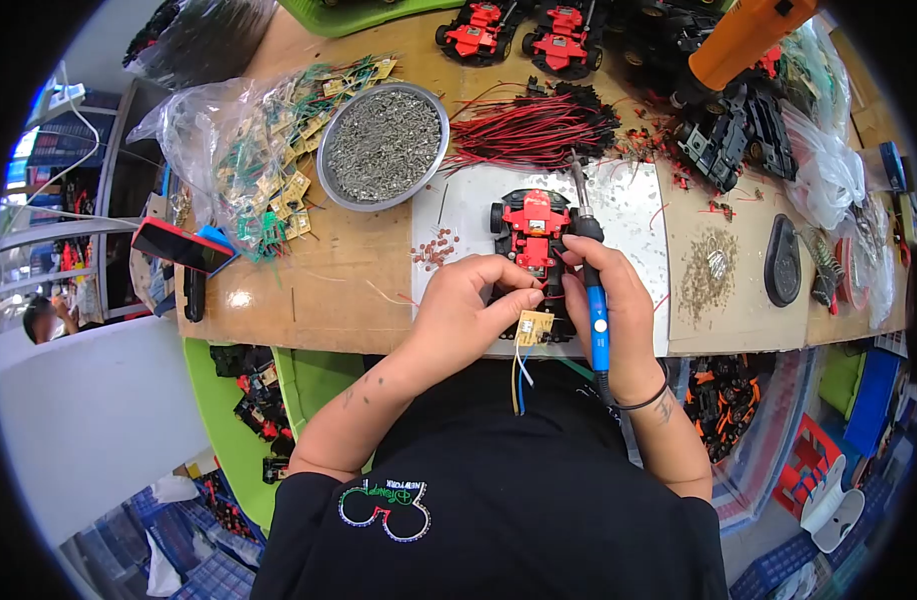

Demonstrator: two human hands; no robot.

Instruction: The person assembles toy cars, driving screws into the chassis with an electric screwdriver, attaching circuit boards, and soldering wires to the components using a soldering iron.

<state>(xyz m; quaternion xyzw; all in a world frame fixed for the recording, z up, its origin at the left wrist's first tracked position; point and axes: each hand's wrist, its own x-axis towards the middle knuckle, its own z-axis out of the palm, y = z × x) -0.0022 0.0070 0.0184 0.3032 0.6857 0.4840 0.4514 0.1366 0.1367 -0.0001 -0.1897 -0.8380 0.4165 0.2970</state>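
Note:
A red and black toy car chassis (535,215) lies on a white sheet in front of me. Over its near end, my left hand (479,305) has thumb and forefinger pinched together; whatever is between them is too small to make out. Just below the fingertips is a small tan circuit board (535,328), with white, blue and yellow wires hanging towards me. My right hand (619,305) is closed around a soldering iron (600,335) with a blue handle, its tip pointing away from me. The fingertips of that hand are beside the chassis, partly hiding its right side.
A metal bowl of small metal parts (384,145) stands behind left, near bagged circuit boards (289,190). Red and black wires (524,130) lie behind the chassis. An orange-handled tool (749,40) hangs at the upper right above black car bodies (714,150). Copper-coloured discs (435,248) lie left.

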